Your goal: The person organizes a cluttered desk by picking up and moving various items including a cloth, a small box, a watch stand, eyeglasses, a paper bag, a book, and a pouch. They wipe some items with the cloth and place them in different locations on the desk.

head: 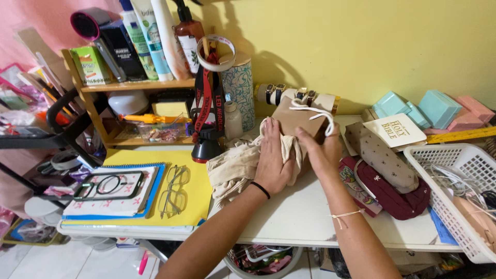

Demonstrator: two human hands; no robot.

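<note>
Landmark: brown cardboard box with white cord handles [299, 120], on the white table [305, 217], against the yellow wall.
Far left of box: clear-framed glasses [173, 190] on a yellow folder [194, 178].
Just left of box: crumpled beige cloth [235, 168], touching it.
Left hand [272, 164]: closed over the cloth, pressed to the box's left side.
Right hand [324, 151]: fingers gripping the box's right edge.
Right of box: maroon fabric pouch [400, 197], then white plastic basket [467, 160].
</note>
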